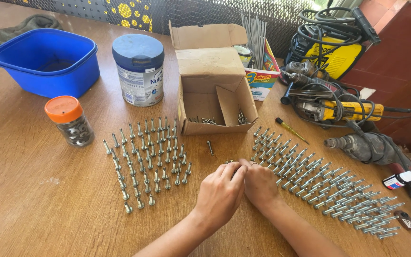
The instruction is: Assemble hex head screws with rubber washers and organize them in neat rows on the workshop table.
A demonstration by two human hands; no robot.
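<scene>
wooden tabletop (pixel 34 200), brown, worn grain, seen from above. left hand (pixel 220 192) and right hand (pixel 260 183), both bare, knuckles up, meet at the centre of the table with fingertips touching; fingers of each are curled in and pinched together over a small silver metal bolt (pixel 234 167), mostly hidden between them, so which hand has the firmer hold cannot be told. at 9 o'clock from the hands, a block of upright silver bolts in loose rows (pixel 146 157), near the left hand but apart from it. at 3 o'clock, a larger field of silver bolts with sleeves lying flat in diagonal rows (pixel 324 185), its near edge just beside the right hand, its far end close to the table's right edge. at 12 o'clock, an open brown cardboard box (pixel 212 90) with a few bolts inside; one loose silver bolt (pixel 210 148) lies between box and hands. at 11 o'clock, a tall tin with a blue-grey lid (pixel 139 69); at 10 o'clock, a blue plastic tub (pixel 48 62) and a small clear jar with an orange lid (pixel 70 121) holding metal washers. at 2 o'clock, a yellow-handled screwdriver (pixel 291 129), a grey power drill (pixel 367 147) and yellow power tools with black cables (pixel 338 107). open wood lies at 7 to 8 o'clock, toward the near left edge.
</scene>
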